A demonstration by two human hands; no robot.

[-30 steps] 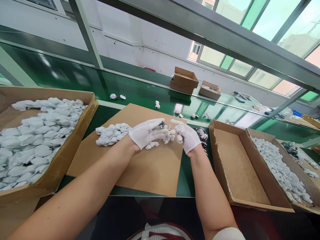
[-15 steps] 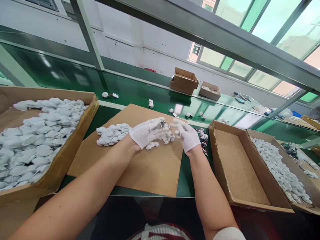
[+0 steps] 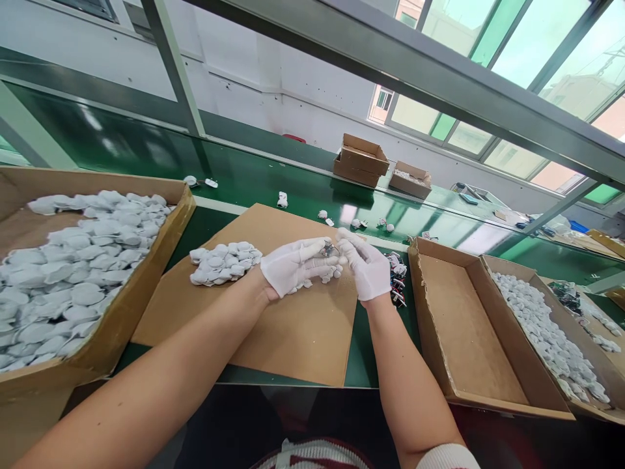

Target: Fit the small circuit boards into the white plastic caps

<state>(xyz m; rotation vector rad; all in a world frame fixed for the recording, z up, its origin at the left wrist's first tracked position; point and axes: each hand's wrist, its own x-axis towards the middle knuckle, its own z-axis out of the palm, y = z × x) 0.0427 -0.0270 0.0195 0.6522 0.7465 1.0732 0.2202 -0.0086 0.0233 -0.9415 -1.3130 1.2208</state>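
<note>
My left hand (image 3: 293, 266), in a white glove, is closed on a small wired part (image 3: 329, 249), dark with thin wires, between thumb and fingers. My gloved right hand (image 3: 367, 266) pinches at the wire side of that part; whatever its fingertips hold is too small to make out. Below the hands, small white pieces (image 3: 333, 273) lie on a brown cardboard sheet (image 3: 297, 345), partly hidden by my left hand. A heap of flat white pouch-like discs (image 3: 224, 263) sits left of that hand. Just right of my right hand lies a cluster of dark and white wired parts (image 3: 398, 280).
A large carton (image 3: 183, 218) of white discs stands at left. At right are a shallow cardboard box (image 3: 469, 326) and another box (image 3: 537, 277) holding small white pieces. Behind runs a green belt (image 3: 254, 189) carrying small wired parts. A metal beam (image 3: 415, 81) crosses overhead.
My right hand has drawn its spread fingers together into a pinch, closer to the left hand. The parts on the green belt have shifted to the left.
</note>
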